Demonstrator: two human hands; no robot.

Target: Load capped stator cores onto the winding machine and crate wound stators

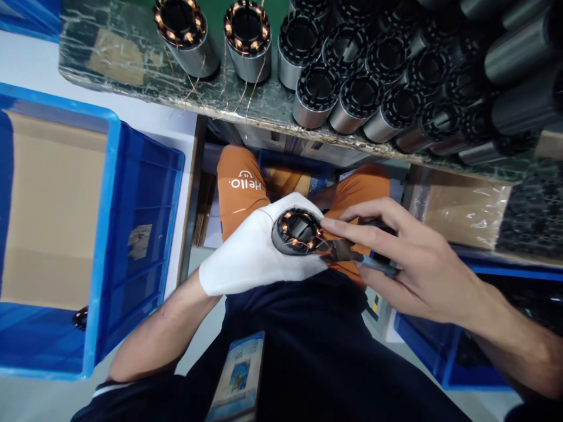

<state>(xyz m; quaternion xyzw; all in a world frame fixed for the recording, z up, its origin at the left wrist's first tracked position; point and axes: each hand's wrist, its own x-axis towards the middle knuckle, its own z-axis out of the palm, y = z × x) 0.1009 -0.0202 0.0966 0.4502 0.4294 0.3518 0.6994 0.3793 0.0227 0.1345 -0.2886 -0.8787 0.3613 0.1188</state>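
My left hand [259, 252], in a white glove, is wrapped round a motor stator [285, 237] over my lap. Copper coils ring the stator's black top, and thin copper wire ends stick out from it. My bare right hand [404, 258] grips a pair of pliers or cutters [347, 251] with bluish handles. The tool's jaws are at the stator's right edge, beside the wires; whether they close on a wire I cannot tell. My right index finger reaches to the stator's rim.
Two copper-wound stators [248, 50] with trailing wires stand on the worn green bench [145, 76] ahead. Several unwound stators [314, 97] crowd its right side. A blue crate [145, 217] with cardboard inside is at left, another blue bin [475, 357] at lower right.
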